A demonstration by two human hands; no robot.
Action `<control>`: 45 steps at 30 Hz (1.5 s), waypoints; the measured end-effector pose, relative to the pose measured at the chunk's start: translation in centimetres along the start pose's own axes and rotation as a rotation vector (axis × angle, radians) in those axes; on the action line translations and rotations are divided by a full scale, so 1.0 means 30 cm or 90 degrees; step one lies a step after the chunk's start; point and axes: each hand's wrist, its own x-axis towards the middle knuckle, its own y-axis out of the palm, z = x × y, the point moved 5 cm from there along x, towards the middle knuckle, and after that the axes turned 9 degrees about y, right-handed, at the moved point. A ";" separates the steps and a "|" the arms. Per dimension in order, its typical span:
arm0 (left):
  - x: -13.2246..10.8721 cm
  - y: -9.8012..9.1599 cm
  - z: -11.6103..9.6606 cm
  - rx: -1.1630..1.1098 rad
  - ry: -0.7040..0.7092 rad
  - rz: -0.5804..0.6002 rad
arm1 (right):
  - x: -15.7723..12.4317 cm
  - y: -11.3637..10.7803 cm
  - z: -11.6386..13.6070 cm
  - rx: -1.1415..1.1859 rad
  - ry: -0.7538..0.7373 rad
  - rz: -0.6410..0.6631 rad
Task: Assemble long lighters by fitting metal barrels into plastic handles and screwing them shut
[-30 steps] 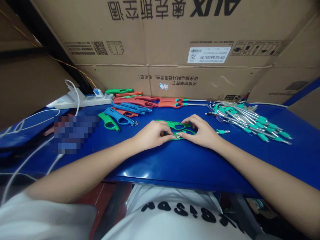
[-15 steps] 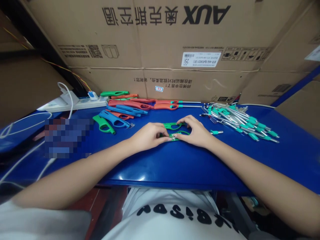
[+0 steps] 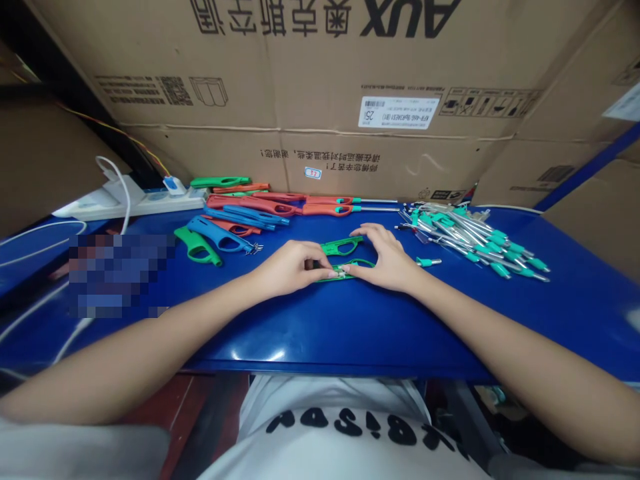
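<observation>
A green lighter casing half [image 3: 361, 263] lies on the blue table between my hands. My left hand [image 3: 290, 268] is closed at its left end, thumb and fingers pinching near a small pale part [image 3: 341, 272] in it. Against this same half rests the thumb of my right hand [image 3: 393, 261], its fingers arched over toward the second green casing half [image 3: 343, 247], which lies just beyond. The fingers partly cover the nearer half. Just right of my right hand is a loose lighter rod with a teal end [image 3: 427, 262].
Several metal lighter rods with teal parts [image 3: 480, 237] are heaped at right. Red lighters [image 3: 325, 208], blue casings [image 3: 255, 217] and a green casing [image 3: 197, 247] lie behind and left. A power strip [image 3: 145, 202] with cables stands left. A cardboard sheet [image 3: 310, 80] walls the back.
The whole view has shifted slightly. My left fingers have drawn back a little from the farther green half, showing more of it. My right thumb stays on the nearer half.
</observation>
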 end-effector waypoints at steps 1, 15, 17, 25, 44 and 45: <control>0.001 0.000 0.001 -0.003 -0.005 0.001 | 0.001 0.000 -0.001 0.000 0.000 0.005; -0.028 0.010 -0.077 0.216 0.003 -0.022 | 0.009 -0.113 0.001 0.173 -0.100 -0.119; -0.032 0.007 -0.102 0.266 0.029 -0.025 | 0.010 -0.167 -0.006 0.178 -0.114 -0.111; -0.026 0.064 -0.106 0.225 0.166 0.037 | -0.024 -0.154 0.002 0.092 -0.214 0.190; -0.032 0.083 -0.076 0.186 0.182 0.054 | -0.027 -0.096 0.008 0.036 -0.186 0.186; -0.032 0.083 -0.075 0.187 0.180 0.055 | -0.027 -0.094 0.009 0.033 -0.188 0.182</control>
